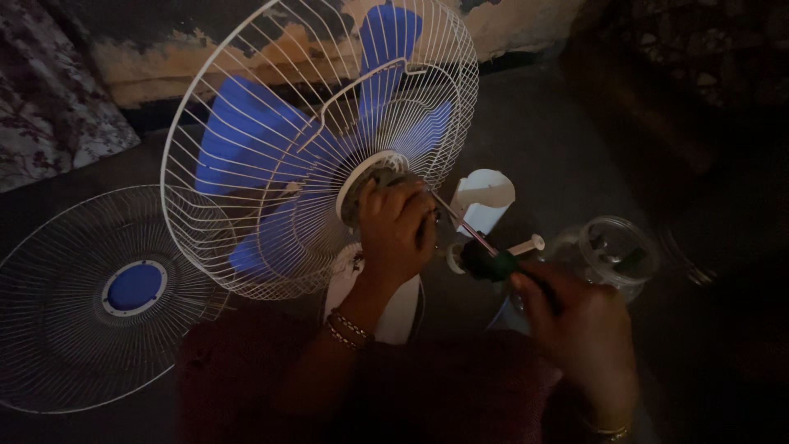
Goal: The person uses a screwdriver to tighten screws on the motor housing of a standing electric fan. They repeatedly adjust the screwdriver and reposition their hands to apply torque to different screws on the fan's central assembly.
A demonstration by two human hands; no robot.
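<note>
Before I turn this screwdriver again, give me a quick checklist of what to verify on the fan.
1. Screwdriver gripped in the right hand: ok.
2. Screwdriver tip seated at the hub of the rear fan guard: cannot tell, the left hand covers it.
3. Left hand steadying the hub: ok, fingers wrap over it.
4. Blue fan blades clear of the fingers: ok, they sit behind the wires.
5. Front fan guard out of the way: ok, lying flat to the left.
6. Clear plastic jar within reach: ok, contents too dark to tell.
</note>
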